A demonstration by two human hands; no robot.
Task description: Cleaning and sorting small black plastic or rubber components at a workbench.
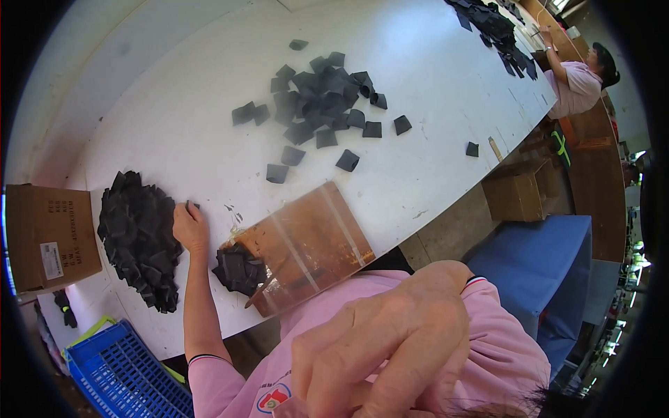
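Observation:
My left hand (189,226) is closed at the right edge of a big heap of black fabric pieces (139,240). A small dark piece (193,205) shows at its fingertips. My right hand (390,334) is raised very close in front of me, its fingers curled downward. Its fingertips and anything in them are hidden. Between my left forearm and a brown board (320,237) with pale tape strips lies a smaller clump of black pieces (238,270). Farther off, many loose black squares (324,97) are scattered over the white table (230,157).
A cardboard box (52,237) stands left of the heap, above a blue plastic crate (129,369). At right are an open carton (519,188) and a blue fabric bin (533,272). A co-worker (578,83) sits at the far right, by more black strips (495,31).

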